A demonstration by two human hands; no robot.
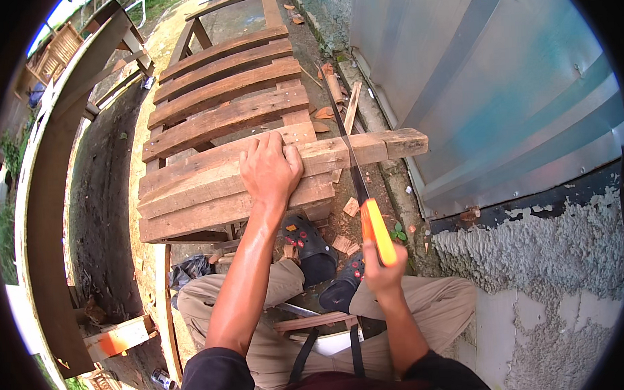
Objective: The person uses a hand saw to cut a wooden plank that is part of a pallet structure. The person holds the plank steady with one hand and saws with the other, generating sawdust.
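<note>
A wooden beam lies across the near end of a slatted wooden bench, its right end sticking out past the slats. My left hand presses on the beam from above, fingers curled over its far side. In my right hand is the yellow and orange handle of a handsaw. The dark blade crosses the beam's overhanging part, pointing away from me. Right of the blade, a thin dark line runs across the wood. How deep the teeth sit in the beam I cannot tell.
Close on the right stands a corrugated metal sheet above a rough plastered wall. Wood offcuts and a loose stick lie on the ground beneath. My shoes are below the beam. Left is a long wooden frame.
</note>
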